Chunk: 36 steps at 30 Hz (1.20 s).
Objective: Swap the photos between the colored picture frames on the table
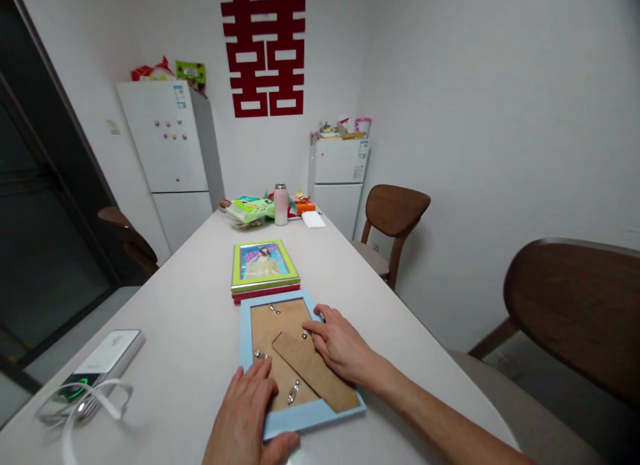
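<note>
A light blue picture frame [253,338] lies face down on the white table, its brown backing board [285,318] and folded stand [315,372] up. Several small metal clips [294,392] sit around the backing. My left hand [245,412] grips the near left corner, fingertips by the left clip [261,355] and thumb at the near edge. My right hand [345,342] is on the right side, its fingers bent around the right clip [305,334] and over the frame's edge. Just beyond, a green picture frame [265,282] with a photo rests on a red frame [270,294].
A power bank [103,365] with a white cable [107,392] lies at the left. At the table's far end stand a pink bottle [281,205] and green packages [250,212]. Wooden chairs [575,305] line the right side; two fridges [170,138] stand behind.
</note>
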Available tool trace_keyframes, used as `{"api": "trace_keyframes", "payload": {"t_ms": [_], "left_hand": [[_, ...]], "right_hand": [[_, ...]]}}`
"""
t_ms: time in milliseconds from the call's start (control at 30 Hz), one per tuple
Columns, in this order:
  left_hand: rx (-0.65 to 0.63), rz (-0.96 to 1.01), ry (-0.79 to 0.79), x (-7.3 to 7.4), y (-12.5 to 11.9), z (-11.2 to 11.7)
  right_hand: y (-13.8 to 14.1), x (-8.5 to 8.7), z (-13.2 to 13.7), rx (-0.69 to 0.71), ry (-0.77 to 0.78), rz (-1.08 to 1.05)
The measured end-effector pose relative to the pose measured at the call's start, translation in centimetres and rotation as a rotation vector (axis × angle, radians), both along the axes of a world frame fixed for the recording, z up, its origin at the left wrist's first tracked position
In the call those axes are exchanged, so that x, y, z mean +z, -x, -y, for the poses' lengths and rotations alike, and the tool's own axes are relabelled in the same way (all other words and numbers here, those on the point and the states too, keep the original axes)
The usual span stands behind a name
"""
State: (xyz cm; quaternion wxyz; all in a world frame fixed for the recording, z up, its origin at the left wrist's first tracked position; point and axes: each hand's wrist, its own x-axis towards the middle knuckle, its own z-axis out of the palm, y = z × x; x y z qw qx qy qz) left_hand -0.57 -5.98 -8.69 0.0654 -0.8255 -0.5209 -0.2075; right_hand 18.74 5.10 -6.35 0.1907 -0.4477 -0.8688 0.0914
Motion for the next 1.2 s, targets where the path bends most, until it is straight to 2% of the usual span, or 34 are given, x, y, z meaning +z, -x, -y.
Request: {"api": "trace_keyframes", "payload": {"t_ms": [200, 367, 433, 600, 767, 967, 1200], "left_hand": [[0.044, 0.081, 0.085, 0.2, -0.2, 0.2], [0.043, 0.187, 0.126, 0.8, -0.4, 0.6], [0.043, 0.235, 0.129, 1.0, -0.5, 0.9], [0.075, 0.311, 0.202, 1.8, -0.8, 1.3], [0.058, 0.376, 0.236, 2.2, -0.9, 1.5], [0.066, 0.412, 0.231, 2.0, -0.8, 1.4], [0.072, 0.426, 0.247, 1.9, -0.8, 1.5]], "right_hand": [[-0.6, -0.6, 0.2, 0.035, 0.029, -0.048], [-0.3, 0.1, 1.2, 0.050, -0.017, -0.014], [0.5, 0.6, 2.0, 0.080, -0.044, -0.038], [4.1, 1.9, 3.7, 0.268, -0.018, -0.075], [6.2, 1.8, 3.7, 0.331, 0.003, 0.017], [6.2, 1.6, 3.6, 0.335, 0.016, 0.075], [6.0, 1.9, 3.9, 0.341, 0.019, 0.042]]}}
